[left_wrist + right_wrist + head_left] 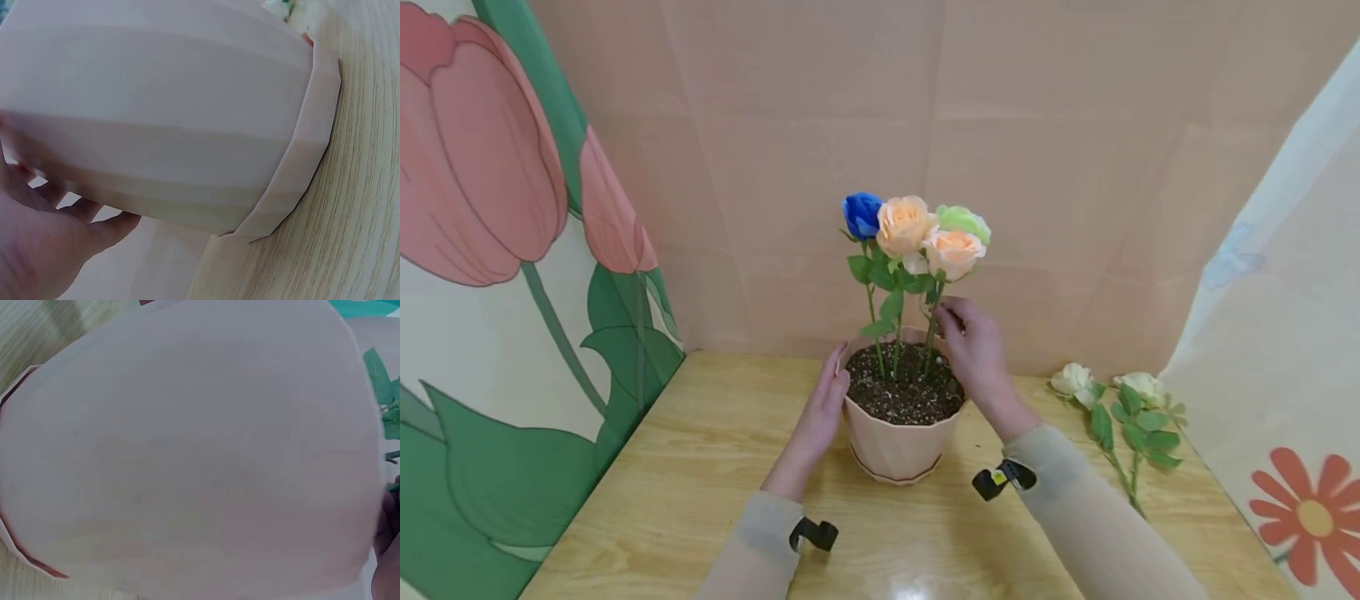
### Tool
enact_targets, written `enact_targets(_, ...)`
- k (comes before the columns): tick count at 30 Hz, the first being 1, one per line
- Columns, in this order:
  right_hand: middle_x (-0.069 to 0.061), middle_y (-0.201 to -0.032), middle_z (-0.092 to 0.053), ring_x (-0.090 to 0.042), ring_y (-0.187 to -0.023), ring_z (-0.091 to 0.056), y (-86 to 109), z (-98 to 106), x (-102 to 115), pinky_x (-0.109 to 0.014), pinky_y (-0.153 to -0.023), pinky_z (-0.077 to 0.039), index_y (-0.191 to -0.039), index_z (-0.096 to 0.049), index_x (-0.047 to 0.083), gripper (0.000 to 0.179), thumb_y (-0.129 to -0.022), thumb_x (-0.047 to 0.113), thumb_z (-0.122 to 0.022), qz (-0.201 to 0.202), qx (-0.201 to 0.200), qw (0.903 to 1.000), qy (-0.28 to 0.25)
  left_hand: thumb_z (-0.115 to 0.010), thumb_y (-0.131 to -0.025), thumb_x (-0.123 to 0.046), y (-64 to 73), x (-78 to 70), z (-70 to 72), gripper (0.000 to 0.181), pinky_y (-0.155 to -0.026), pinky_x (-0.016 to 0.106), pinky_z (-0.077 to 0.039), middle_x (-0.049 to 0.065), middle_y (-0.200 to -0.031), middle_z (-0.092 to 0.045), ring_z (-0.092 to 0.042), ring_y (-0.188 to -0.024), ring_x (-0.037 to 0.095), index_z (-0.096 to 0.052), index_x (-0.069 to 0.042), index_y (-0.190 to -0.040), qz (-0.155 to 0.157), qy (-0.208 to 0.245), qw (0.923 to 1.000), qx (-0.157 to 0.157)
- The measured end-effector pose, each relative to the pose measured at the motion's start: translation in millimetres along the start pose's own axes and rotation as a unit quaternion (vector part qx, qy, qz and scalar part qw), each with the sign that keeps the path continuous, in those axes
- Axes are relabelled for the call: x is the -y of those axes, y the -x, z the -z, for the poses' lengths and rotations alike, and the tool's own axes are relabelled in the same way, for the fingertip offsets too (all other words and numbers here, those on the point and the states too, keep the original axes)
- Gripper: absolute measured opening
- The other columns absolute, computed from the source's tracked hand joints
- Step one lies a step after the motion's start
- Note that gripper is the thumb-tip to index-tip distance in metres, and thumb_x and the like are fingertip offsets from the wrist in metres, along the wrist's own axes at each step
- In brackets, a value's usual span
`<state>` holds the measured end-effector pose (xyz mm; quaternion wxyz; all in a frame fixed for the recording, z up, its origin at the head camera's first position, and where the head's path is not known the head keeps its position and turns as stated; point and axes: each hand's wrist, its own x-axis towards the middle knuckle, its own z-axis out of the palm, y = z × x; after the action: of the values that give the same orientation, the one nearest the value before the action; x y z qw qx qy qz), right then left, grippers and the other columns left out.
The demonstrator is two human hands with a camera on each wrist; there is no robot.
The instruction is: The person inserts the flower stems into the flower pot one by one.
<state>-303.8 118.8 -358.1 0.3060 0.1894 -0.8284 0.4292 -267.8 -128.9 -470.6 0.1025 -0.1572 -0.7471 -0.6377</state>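
Observation:
A pale pink faceted flowerpot [901,446] full of dark soil [902,398] stands upright on the table. Several roses rise from it: a blue rose [861,215] on the left, a peach rose [906,225] in the middle, a pinkish peach rose [955,252] and a green rose [964,221] on the right. My left hand [824,407] rests along the pot's left side near the rim; its extended fingers [112,228] lie by the wall in the left wrist view. With curled fingertips my right hand [976,346] pinches a rose stem [934,333] above the soil.
Two cut white roses, one with its bloom [1075,382] farther left, lie with leafy stems on the right of the wooden table [700,500]. A saucer [300,162] sits under the pot. A pink backdrop [790,167] hangs behind, with flower-printed panels at both sides.

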Motion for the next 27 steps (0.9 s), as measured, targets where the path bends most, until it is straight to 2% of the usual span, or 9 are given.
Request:
enact_targets(5,-0.013,-0.092,-0.072,-0.025,-0.079,-0.067,-3.1,-7,-1,-0.034,-0.063,-0.055,-0.113,-0.076,0.0,0.018,-0.114,0.009,-0.06,-0.024,0.007,0.9996,-0.014,-0.032,-0.121,-0.043,-2.6,-0.3,-0.2,0.061,-0.131,0.067,-0.015,0.004,-0.183,-0.019,-0.018,-0.167,0.036,-0.021,-0.027,-0.178,-0.001,0.005,1.0,0.003)
enact_targets(9,-0.015,-0.098,-0.076,-0.026,-0.08,-0.07,-5.2,-10,-2,-0.031,-0.062,-0.057,-0.11,-0.076,0.0,0.018,-0.114,0.009,-0.06,-0.025,0.002,0.9996,-0.015,-0.031,-0.12,-0.045,-4.5,-3.1,-0.1,0.061,-0.131,0.068,-0.015,0.004,-0.183,-0.018,-0.018,-0.167,0.037,-0.02,-0.029,-0.178,0.003,0.0,1.0,0.003)
enact_targets(13,-0.017,-0.101,-0.079,-0.028,-0.079,-0.073,-5.8,-10,-2,-0.032,-0.064,-0.058,-0.112,-0.077,-0.001,0.018,-0.113,0.007,-0.062,-0.022,0.004,0.9997,-0.014,-0.031,-0.12,-0.046,-5.0,-6.4,0.4,0.061,-0.131,0.068,-0.016,0.003,-0.183,-0.017,-0.018,-0.166,0.037,-0.02,-0.032,-0.178,0.008,-0.004,1.0,-0.001)
enact_targets(21,-0.015,-0.099,-0.078,-0.025,-0.074,-0.069,-3.4,-13,-6,-0.034,-0.063,-0.057,-0.116,-0.08,0.001,0.02,-0.114,0.009,-0.061,-0.031,0.02,0.9993,-0.006,-0.032,-0.12,-0.043,-4.4,-2.6,0.9,0.062,-0.131,0.069,-0.016,0.007,-0.183,-0.018,-0.019,-0.166,0.039,-0.019,-0.026,-0.179,-0.002,0.001,1.0,0.002)
enact_targets(27,-0.014,-0.096,-0.073,-0.026,-0.078,-0.068,3.4,-12,-6,-0.03,-0.061,-0.058,-0.122,-0.077,0.001,0.021,-0.115,0.011,-0.06,-0.067,0.019,0.9972,-0.028,-0.032,-0.12,-0.041,-2.4,1.1,0.7,0.061,-0.13,0.07,-0.014,0.005,-0.183,-0.017,-0.017,-0.167,0.038,-0.019,-0.027,-0.178,-0.002,0.003,0.9999,0.009)
